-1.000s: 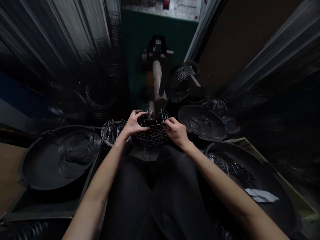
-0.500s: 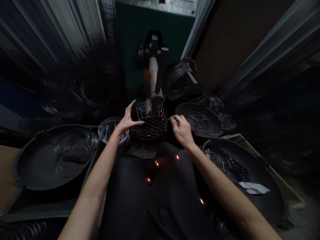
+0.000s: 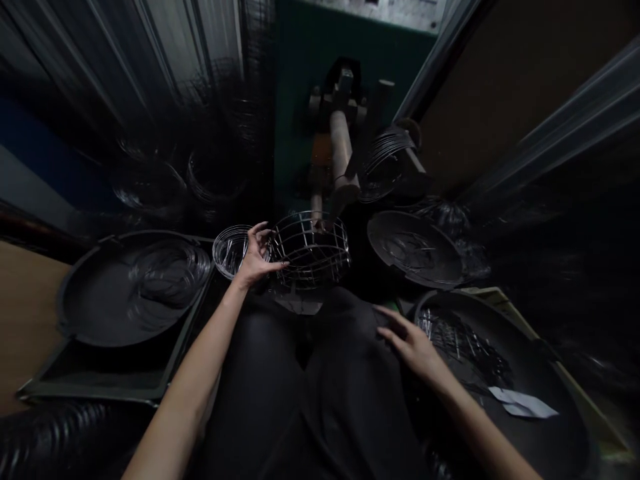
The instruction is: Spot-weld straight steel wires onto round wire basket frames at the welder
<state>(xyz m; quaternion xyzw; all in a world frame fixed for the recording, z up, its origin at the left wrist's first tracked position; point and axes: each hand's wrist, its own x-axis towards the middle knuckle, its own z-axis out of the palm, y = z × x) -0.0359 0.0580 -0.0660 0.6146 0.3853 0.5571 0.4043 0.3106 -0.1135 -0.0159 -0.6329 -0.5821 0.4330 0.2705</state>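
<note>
"Where's the wire basket?"
"By the machine arm's near end, left side in the left hand's grip."
"Right hand?"
"Loosely spread, near the large pan's left edge."

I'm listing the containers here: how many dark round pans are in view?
3: one left pan, holding coiled wire; one small right pan, beyond the right hand; one large right pan, with white paper on it. Others may hide in the dark.
</note>
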